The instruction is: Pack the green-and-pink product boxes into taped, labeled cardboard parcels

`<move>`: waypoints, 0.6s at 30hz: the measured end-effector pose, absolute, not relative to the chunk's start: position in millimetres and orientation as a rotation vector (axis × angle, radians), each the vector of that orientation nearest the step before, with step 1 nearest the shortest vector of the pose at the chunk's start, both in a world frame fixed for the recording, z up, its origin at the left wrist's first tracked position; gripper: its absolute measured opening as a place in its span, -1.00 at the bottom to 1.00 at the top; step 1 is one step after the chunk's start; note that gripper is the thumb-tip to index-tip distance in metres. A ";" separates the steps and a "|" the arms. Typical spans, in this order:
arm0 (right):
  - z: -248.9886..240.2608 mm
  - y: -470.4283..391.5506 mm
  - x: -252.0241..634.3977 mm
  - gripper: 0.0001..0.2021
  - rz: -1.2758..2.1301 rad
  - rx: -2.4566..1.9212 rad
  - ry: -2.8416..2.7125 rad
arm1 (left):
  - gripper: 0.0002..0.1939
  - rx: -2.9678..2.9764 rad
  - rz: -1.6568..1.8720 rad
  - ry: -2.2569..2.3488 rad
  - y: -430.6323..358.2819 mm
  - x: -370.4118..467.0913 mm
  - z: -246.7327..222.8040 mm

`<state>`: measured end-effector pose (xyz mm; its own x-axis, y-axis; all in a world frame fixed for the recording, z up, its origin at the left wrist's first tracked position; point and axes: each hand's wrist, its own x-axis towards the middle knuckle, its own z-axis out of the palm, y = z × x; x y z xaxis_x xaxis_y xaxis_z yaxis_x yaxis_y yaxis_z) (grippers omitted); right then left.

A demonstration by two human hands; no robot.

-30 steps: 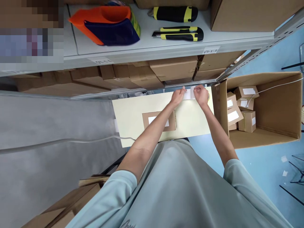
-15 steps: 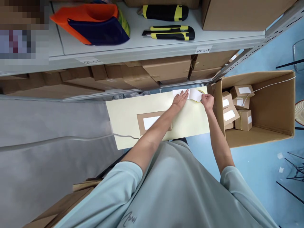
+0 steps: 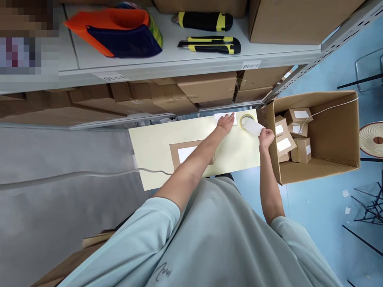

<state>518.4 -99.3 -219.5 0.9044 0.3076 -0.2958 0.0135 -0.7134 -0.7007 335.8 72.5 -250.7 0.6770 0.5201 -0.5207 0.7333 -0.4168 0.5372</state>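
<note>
My left hand (image 3: 226,122) lies with fingers stretched over white paper (image 3: 219,117) at the far edge of the pale yellow board (image 3: 155,139). My right hand (image 3: 266,138) is closed, pinching the corner of a white label (image 3: 253,127) above the board's right end. Partly under that label is a yellow-rimmed tape roll (image 3: 241,120). A small cardboard box (image 3: 175,154) bearing a white label sits on the board, partly hidden by my left forearm.
At the right stands a large open carton (image 3: 332,147) with several small labelled boxes (image 3: 301,149) inside. A shelf (image 3: 203,48) ahead holds two utility knives (image 3: 214,44) and an orange-and-blue object (image 3: 125,40). A grey cable (image 3: 89,174) crosses from the left onto the board.
My right hand has pulled the white label away from the paper, rightward and toward me, uncovering more of the tape roll. My left hand stays on the paper.
</note>
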 end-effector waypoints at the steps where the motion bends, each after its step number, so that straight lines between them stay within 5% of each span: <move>1: -213.9 -104.1 518.7 -0.82 0.497 -2.282 -0.193 | -0.32 2.094 -0.352 0.972 70.6 333.7 -246.1; 9: -148.9 -129.6 432.4 -0.55 0.511 -1.992 -0.645 | -0.57 1.484 0.265 1.120 1.8 266.3 -180.1; 14: -128.4 -144.6 344.0 -0.58 0.833 -1.854 -1.333 | -0.27 0.840 0.563 1.136 -44.6 173.7 -143.4; 18: -123.2 -155.4 304.9 -0.60 0.930 -1.739 -1.539 | -0.31 0.766 0.752 1.341 -57.7 95.6 -131.1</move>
